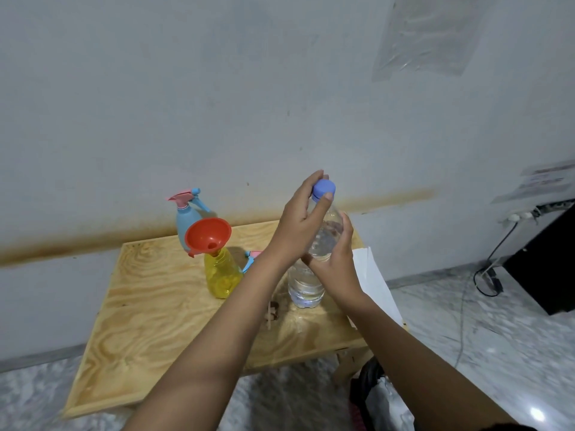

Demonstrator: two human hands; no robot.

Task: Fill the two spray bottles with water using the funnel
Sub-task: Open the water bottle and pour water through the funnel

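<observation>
Two bare forearms over wooden table (149, 306), crossing at the wrists. Clear water bottle (323, 241) held upright near the far right corner, part full. Right hand (337, 265) wrapped round its middle; left hand (301, 225) curled at the neck, fingertips on blue cap (324, 188). Yellow spray bottle (222, 273) toward far edge, red funnel (208, 234) seated tilted in its mouth. Blue spray bottle (186, 217) just behind, at far edge.

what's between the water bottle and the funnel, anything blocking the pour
Only the blue cap, still on the water bottle, blocks the pour. The left hand is at the cap; the right hand grips the body. The space over to the red funnel in the yellow spray bottle looks clear.
</observation>
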